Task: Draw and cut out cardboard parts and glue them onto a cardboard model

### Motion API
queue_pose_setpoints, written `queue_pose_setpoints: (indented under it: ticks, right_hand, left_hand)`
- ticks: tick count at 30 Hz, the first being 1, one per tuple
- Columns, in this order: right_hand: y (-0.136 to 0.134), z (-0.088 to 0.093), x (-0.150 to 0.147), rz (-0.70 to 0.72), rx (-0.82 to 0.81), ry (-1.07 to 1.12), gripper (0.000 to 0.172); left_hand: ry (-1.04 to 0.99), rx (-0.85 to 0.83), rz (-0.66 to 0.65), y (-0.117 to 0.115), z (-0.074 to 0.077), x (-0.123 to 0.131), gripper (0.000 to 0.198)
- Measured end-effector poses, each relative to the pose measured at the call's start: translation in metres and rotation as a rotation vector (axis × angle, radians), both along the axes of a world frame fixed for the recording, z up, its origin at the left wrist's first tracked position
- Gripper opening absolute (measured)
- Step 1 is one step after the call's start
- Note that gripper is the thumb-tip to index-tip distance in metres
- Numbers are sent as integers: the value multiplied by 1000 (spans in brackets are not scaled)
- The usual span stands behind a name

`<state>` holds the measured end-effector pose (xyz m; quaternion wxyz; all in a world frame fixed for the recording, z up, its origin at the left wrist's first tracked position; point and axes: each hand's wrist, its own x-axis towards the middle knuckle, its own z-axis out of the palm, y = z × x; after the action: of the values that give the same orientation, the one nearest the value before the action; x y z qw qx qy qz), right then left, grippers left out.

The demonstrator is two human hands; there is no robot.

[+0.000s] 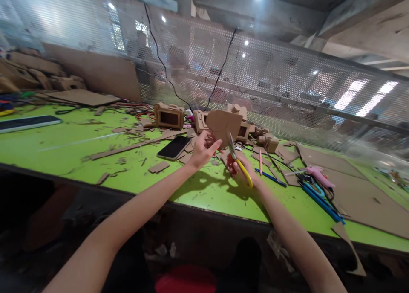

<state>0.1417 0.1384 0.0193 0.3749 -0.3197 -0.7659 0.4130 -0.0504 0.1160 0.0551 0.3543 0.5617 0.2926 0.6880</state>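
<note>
1. Work in hand: trimming or cutting, by the look of it. A flat cardboard piece (222, 124) is up off the table (73, 161), roughly mid-scene, with 1 rounded side to the left and straighter edges to the right.
2. Left hand (204, 150): closed in a light pinch at the piece's near left edge, thumb on the near side; the fingers behind are partly hidden.
3. Right hand (245, 161): curled round the yellow-handled scissors (240, 164), which point far and up. A red patch shows among the fingers; cannot tell what it is.
4. Blades overlap the piece's near right part. Cannot tell if they straddle the cardboard or lie in front of it, nor how wide they stand.
5. Judgement on the next move: it calls for a firm left pinch clear of the blades, the piece turned to suit the line, and short, controlled closing of the scissors. Loose holding could let the cardboard bend or the cut wander.
6. Left of the hands: a dark-screened phone (174, 148) among scraps. Beyond it, a cardboard box model (169, 116) with a window-like opening.
7. Right of the hands: a pink stick (260, 163), a blue pen (271, 178), then a pink glue gun (321, 178) near a large cardboard sheet (367, 203).
8. Far side: a perforated screen (271, 71).
</note>
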Motion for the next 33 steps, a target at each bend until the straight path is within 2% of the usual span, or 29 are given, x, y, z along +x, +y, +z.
queue_pose_setpoints:
  ticks: [5,14,19,22,27,33]
  right_hand:
    - [-9,5,-3,89,-1,29,63]
    - [1,-3,0,-119,165,-125,50]
    - [-4,5,-4,-182,229,-195,45]
    - [-10,13,-5,-234,323,-263,40]
    - [-14,21,-4,-247,479,-366,34]
    - [-13,19,-5,-202,512,-419,34]
  left_hand:
    - [3,21,-33,-2,4,-1,49]
    - [2,-5,52,-1,4,-2,46]
    - [-35,-34,57,-1,2,1,48]
    - [-36,-37,58,-1,1,1,48]
    - [-21,-15,48,0,-1,0,48]
    - [-39,28,28,4,-3,-1,49]
